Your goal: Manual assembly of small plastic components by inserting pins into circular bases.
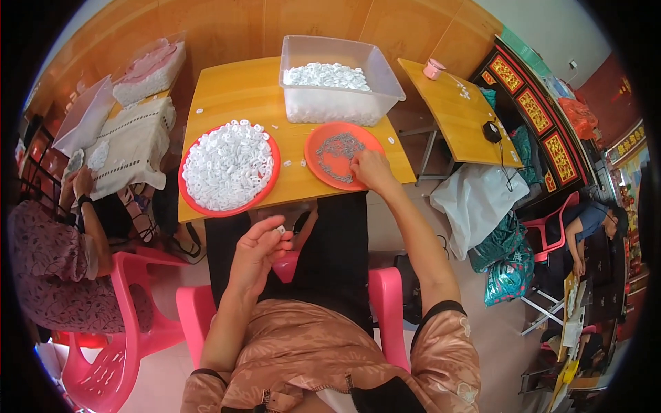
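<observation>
My left hand is raised over my lap, in front of the table's near edge. Its fingertips pinch a small white plastic piece. My right hand reaches into a shallow orange-red plate of small grey metal pieces. Its fingers are closed down among the pieces at the plate's right side; what they hold, if anything, is hidden. Left of that plate, a red round tray is heaped with small white plastic pieces like those in my left hand.
A clear plastic bin of white pieces stands at the back of the wooden table. To the left, another person sits at a cloth-covered table. A second wooden table and white plastic bags are on the right.
</observation>
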The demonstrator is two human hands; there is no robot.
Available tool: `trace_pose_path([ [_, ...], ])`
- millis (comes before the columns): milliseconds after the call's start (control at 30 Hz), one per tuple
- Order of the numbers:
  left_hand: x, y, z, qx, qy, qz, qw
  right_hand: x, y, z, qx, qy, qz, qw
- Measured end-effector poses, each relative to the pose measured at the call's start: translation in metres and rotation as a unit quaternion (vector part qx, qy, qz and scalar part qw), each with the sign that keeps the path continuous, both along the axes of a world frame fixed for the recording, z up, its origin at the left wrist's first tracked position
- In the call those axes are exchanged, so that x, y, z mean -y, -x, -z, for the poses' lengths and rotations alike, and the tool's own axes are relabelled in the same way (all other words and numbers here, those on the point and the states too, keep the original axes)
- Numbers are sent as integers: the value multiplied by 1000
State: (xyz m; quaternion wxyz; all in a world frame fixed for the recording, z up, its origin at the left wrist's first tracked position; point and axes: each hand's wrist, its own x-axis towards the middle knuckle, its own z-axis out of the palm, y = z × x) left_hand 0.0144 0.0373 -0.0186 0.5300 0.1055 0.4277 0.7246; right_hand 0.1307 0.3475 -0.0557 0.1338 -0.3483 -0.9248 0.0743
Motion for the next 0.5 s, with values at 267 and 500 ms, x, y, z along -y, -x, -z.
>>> trace_pose_path([
  [267,3,10,3,13,-8,13,1000,48,5,-26,-160,115,-71,978],
  [500,3,13,-2,-36,-9,-43,998,161,10,-74,-287,448,-127,837],
])
